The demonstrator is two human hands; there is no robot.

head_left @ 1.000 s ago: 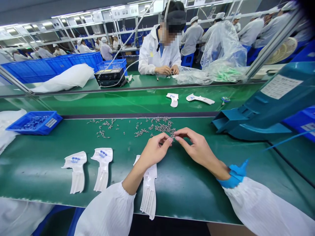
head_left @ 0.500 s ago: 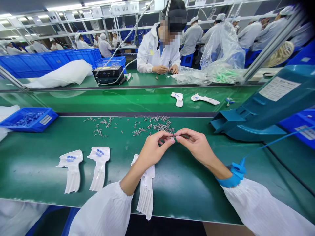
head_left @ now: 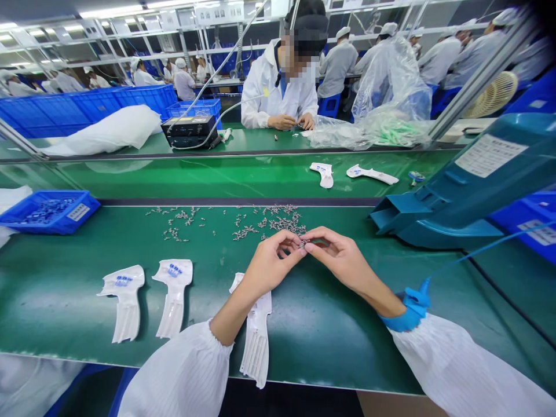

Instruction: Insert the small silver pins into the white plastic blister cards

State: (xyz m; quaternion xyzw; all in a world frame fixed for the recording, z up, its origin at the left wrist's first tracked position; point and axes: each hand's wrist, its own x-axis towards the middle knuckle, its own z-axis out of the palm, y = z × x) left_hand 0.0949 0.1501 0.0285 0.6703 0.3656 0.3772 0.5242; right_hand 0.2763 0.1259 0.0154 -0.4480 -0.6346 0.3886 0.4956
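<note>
My left hand (head_left: 272,259) and my right hand (head_left: 336,255) meet at the fingertips above the green bench. Pinched between them is a small metal part (head_left: 303,245), mostly covered by the fingers; its exact kind does not show. Just beyond lies a scatter of similar small metal parts (head_left: 284,223). Under my left forearm rests a white plastic gun-shaped housing half (head_left: 256,347), partly hidden by the arm. Two more such housing halves, one at far left (head_left: 127,301) and another beside it (head_left: 174,296), lie with blue parts in their heads. A blue strap (head_left: 408,313) circles my right wrist.
A blue bin (head_left: 52,213) of small blue parts stands at left. On the right is a large teal holder (head_left: 469,174) with a cable. White housings (head_left: 324,174) lie on the green belt beyond the bench. Across it, a co-worker (head_left: 280,87) handles something small.
The white housings and a small part on the belt have shifted right. My fingertips have turned slightly around the small metal part, and my hands stay in nearly the same place.
</note>
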